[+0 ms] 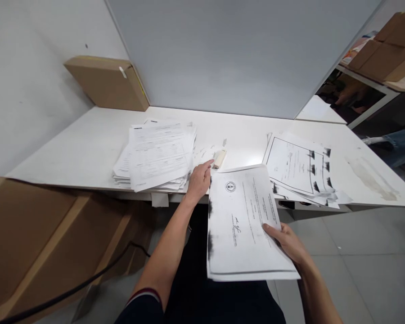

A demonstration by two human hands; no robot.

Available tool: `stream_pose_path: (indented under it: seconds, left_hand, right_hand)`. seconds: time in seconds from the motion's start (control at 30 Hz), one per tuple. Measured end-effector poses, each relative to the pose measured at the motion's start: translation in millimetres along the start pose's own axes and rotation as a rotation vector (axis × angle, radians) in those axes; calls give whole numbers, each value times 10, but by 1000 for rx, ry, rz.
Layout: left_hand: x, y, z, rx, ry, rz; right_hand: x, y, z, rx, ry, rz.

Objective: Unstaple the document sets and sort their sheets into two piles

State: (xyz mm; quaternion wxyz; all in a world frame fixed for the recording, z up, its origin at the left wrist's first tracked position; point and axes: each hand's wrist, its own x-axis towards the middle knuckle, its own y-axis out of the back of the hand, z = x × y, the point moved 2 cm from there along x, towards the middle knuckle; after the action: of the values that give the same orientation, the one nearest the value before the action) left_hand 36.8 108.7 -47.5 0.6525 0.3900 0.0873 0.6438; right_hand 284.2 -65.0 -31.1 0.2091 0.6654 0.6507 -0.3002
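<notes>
My right hand [288,240] grips a sheaf of printed sheets [241,211] by its right edge, thumb on top and the other fingers hidden underneath. The top sheet bears a round seal, a signature, sideways text and black smudges along its left edge. My left hand [200,181] is by the sheaf's upper left corner, its fingers stretched forward; contact with the paper I cannot tell. Just beyond those fingertips lies a small cream-coloured block [220,158] with a dark near end, its exact kind unclear.
A stack of printed papers [160,155] lies left on the white table [77,148]. Smudged, black-bordered sheets [297,166] overlap at the right. A cardboard box [108,83] leans at the back left. Below left are large cardboard pieces [30,229] and a black cable [97,274].
</notes>
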Motion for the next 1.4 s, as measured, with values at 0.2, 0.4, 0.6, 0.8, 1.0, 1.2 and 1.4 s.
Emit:
stream_pose_path:
  seconds: [0.2,0.4,0.6,0.8,1.0,1.2,1.4]
  left_hand:
    - [36,83,82,18,249,-79]
    - [88,111,79,-29,346,-125]
    - [141,73,69,-5,399,-134]
    - [195,33,84,58,403,-165]
    - [234,4,99,115,390,-167]
    - [233,-29,70,102,357,-154]
    - [182,2,58,55,255,-191]
  right_hand:
    - [-21,-10,37,53,18,3]
    - [76,5,232,116,14,11]
    - [100,-80,345,232,14,37]
    - [81,-102,344,258,-5,65]
    - [83,-112,346,294,-13,69]
    - [98,-149,370,306,8,101]
    - [94,-183,360,307,3,118]
